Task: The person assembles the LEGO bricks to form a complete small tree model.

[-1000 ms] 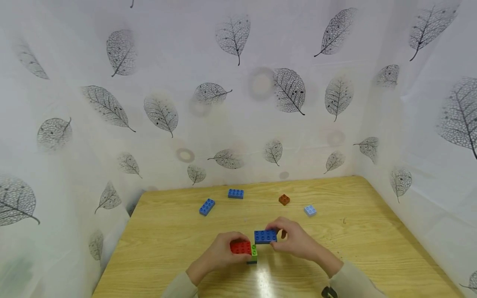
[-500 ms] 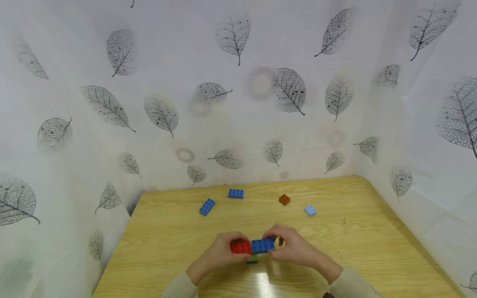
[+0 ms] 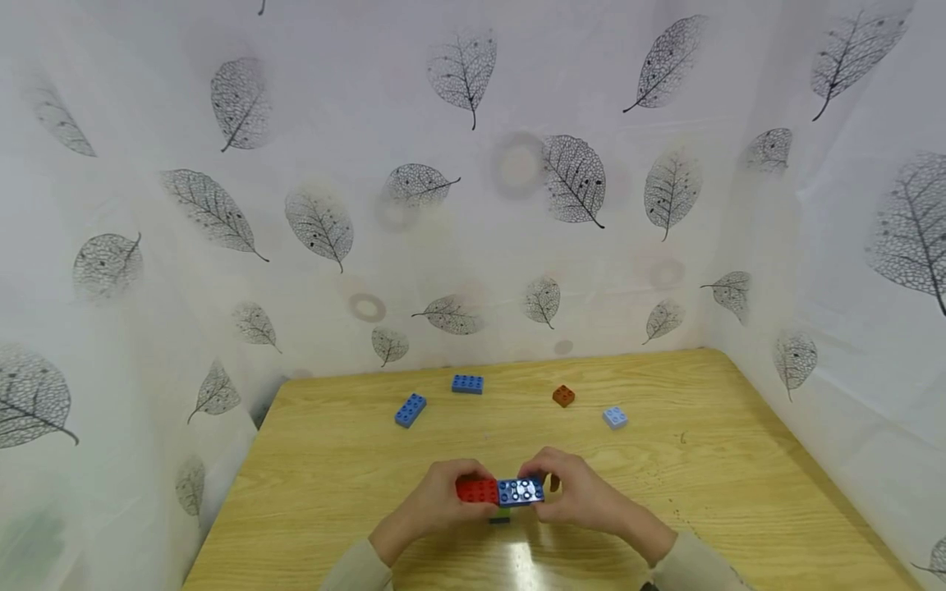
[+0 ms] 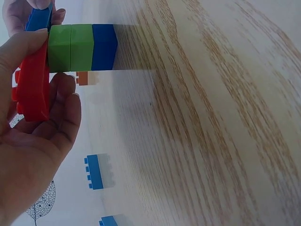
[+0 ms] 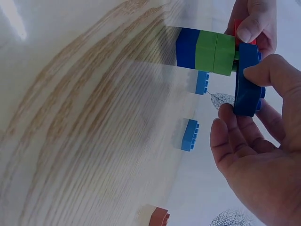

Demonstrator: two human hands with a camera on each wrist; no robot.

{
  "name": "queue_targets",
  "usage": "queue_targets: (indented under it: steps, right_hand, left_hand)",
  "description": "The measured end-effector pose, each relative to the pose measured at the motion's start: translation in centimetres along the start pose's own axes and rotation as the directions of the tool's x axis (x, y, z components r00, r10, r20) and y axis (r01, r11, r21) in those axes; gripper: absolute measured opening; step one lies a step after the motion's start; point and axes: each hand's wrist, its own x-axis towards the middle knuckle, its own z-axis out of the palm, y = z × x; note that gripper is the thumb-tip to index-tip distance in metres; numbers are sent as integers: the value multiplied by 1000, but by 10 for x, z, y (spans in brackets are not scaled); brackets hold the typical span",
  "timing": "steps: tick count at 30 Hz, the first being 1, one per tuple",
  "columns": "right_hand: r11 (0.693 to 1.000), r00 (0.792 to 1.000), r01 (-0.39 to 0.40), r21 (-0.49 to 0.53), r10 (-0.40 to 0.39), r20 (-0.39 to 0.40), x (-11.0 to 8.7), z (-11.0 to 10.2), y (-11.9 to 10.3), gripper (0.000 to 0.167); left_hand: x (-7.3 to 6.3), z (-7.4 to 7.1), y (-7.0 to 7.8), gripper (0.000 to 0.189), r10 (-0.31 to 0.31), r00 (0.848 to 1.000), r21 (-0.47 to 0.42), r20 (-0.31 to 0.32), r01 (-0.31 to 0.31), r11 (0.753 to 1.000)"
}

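A small tower stands on the table: a dark blue brick (image 4: 104, 47) at the bottom and two green bricks (image 4: 70, 47) above it. My left hand (image 3: 441, 497) pinches a red brick (image 3: 476, 492) that sits on the tower's top and juts out to the left. Between the thumb and fingers of my right hand (image 3: 584, 492) is a blue brick (image 3: 521, 491), beside the red one and over the right part of the tower's top. Green studs still show in a narrow gap beneath this blue brick in the right wrist view (image 5: 248, 80).
Toward the back of the wooden table (image 3: 332, 460) lie two blue bricks, one angled (image 3: 411, 410) and one straight (image 3: 468, 384). An orange-brown brick (image 3: 564, 396) and a light blue brick (image 3: 615, 418) lie back right. A leaf-patterned curtain (image 3: 473, 246) surrounds the table.
My right hand has brought the blue brick left and nearer to me, from behind the tower to over its green top, against the red brick. My left hand has stayed put.
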Motion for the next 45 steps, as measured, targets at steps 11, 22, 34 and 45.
queue_targets:
  steps: [11,22,34,45]
  right_hand:
    - [1000,1000,14,3,-14,-9,2,6,1,36]
    - [1000,999,10,18,-10,-39,7,10,1,30]
    - [1000,1000,-1,30,1,-19,6,9,-1,29]
    - [999,1000,-17,29,17,4,8,7,1,28]
  left_hand:
    - [0,-1,1,26,-17,1000,-8,10,17,1000]
    - [1,-1,1,25,13,1000,-12,2,-13,1000]
    - [2,0,-1,26,32,999,-7,4,-32,999]
    - [3,-1,-1,25,58,998,25,11,-59,998]
